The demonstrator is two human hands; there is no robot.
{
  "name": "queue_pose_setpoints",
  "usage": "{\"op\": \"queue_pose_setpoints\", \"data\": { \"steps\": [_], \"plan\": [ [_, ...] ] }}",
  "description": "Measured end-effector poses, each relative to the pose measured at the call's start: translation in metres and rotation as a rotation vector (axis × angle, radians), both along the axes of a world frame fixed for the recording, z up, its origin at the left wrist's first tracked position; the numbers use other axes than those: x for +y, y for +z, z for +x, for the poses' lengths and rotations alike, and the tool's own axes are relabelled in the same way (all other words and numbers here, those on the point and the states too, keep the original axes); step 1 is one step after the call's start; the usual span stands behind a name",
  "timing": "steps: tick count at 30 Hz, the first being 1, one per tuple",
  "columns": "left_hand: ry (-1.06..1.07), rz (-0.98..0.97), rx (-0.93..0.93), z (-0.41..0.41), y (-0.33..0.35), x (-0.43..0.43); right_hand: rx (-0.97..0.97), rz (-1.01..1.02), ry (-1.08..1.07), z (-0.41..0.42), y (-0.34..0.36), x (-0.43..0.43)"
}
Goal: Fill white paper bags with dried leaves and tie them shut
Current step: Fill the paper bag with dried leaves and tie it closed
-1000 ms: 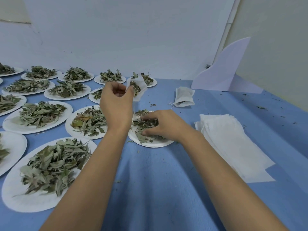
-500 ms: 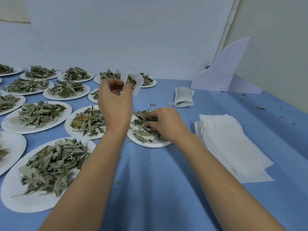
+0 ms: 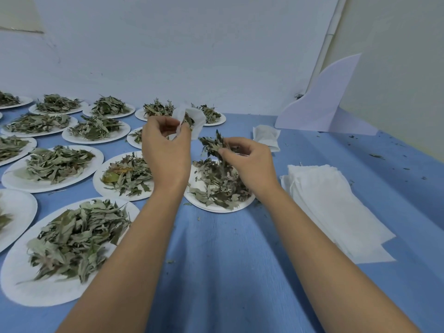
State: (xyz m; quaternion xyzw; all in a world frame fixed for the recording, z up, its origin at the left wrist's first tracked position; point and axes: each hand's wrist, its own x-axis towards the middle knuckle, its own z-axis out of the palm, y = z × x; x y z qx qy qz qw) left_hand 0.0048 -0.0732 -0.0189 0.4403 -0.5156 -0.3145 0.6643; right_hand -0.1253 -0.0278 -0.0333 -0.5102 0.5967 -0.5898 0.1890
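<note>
Plates (image 3: 36,294) heaped with dried leaves (image 3: 77,236) crowd the left side of the blue counter (image 3: 228,260), each one looking like a measured portion waiting its turn, so the supply sits within easy reach and no pile mixes with the next. Moving in, the left hand (image 3: 165,150) is raised above those plates, pinching the edge of a white paper bag (image 3: 195,120), and the bag is up in the air, not on the counter. Some green shows at its opening, so I'd say it is partly loaded. Holding it by the rim makes sense: that spreads the mouth and turns it toward the other hand. Just beside it, the right hand (image 3: 249,162) is clamped on a clump of leaves (image 3: 213,145), held clear of the working plate (image 3: 216,209) directly below, so anything that drops lands back on the pile and not on the counter. Clump and bag mouth are near, not touching: filling is under way, tying not yet begun. Beyond the right hand lies a filled bag (image 3: 266,135), by the look of it, set aside out of the traffic. Further right, a stack of empty bags (image 3: 324,200) lies flat by the right forearm, handy for the next pick, and a white panel (image 3: 322,104) stands against the far corner.
</note>
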Motion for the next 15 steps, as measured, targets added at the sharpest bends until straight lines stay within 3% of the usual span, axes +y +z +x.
{"op": "queue_pose_setpoints", "data": {
  "steps": [7,15],
  "plan": [
    [-0.026,-0.029,-0.052,-0.005,-0.006,0.002,-0.178,-0.171,-0.028,0.0,0.007,0.0],
    [-0.057,-0.032,-0.115,-0.011,-0.011,0.003,-0.323,-0.17,0.049,0.001,0.014,0.001]
  ]
}}
